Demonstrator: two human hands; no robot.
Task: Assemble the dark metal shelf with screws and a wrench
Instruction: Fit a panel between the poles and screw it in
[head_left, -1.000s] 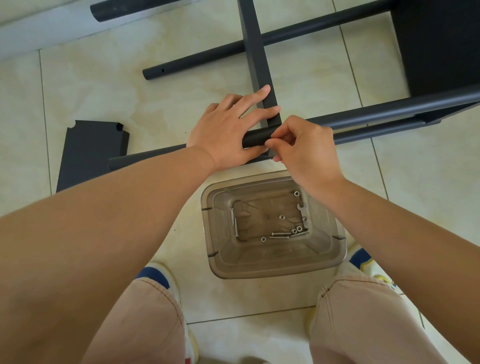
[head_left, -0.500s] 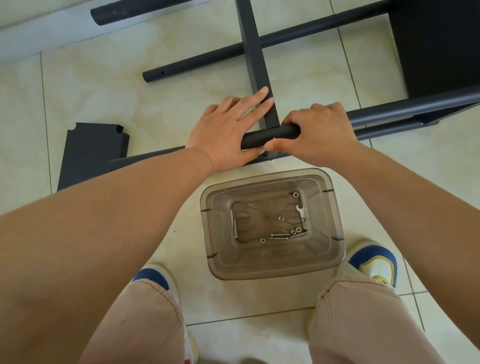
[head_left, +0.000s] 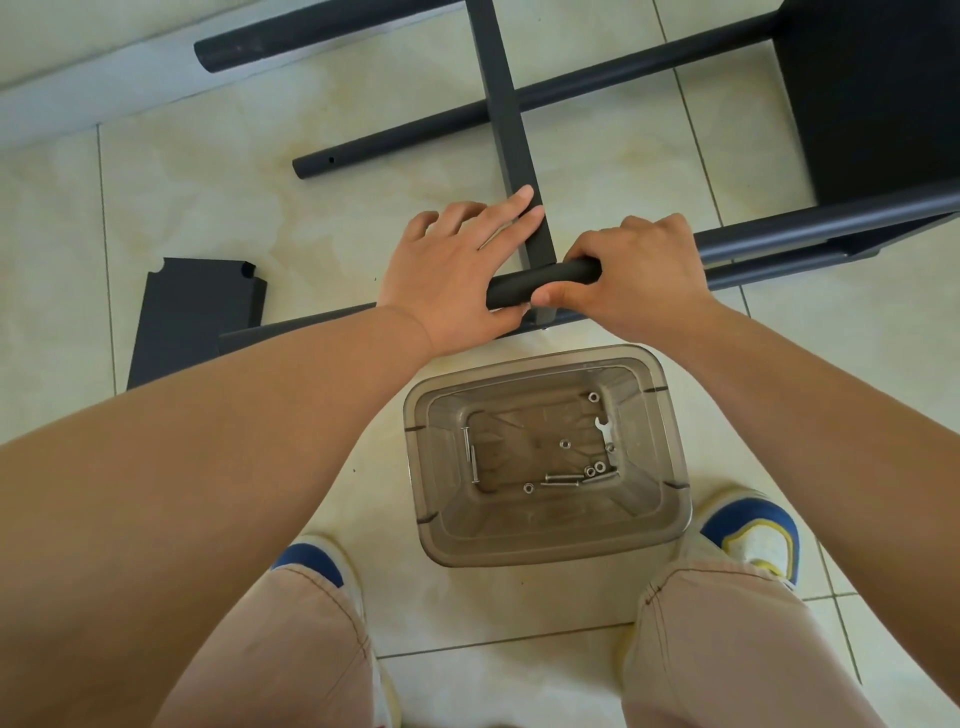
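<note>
The dark metal shelf frame lies on the tiled floor. My right hand (head_left: 639, 275) grips the upper dark tube (head_left: 550, 278) near its left end, fingers wrapped over it. My left hand (head_left: 457, 275) lies beside it with straight fingers on the flat crossbar (head_left: 501, 104) and its thumb under the tube's end. A second tube (head_left: 779, 270) runs just below. In front of my feet stands a clear plastic bin (head_left: 675, 467) holding several screws (head_left: 561, 480), nuts and a small flat wrench (head_left: 602, 428).
A dark shelf panel (head_left: 872, 104) fills the upper right. A loose dark panel (head_left: 197, 312) lies at the left. Another frame tube (head_left: 415, 135) crosses under the crossbar, and a thicker tube (head_left: 285, 44) lies by the wall. My shoes flank the bin.
My right hand went from pinching at the tube beside the crossbar to wrapping its fingers over the tube. The left hand has stayed in place.
</note>
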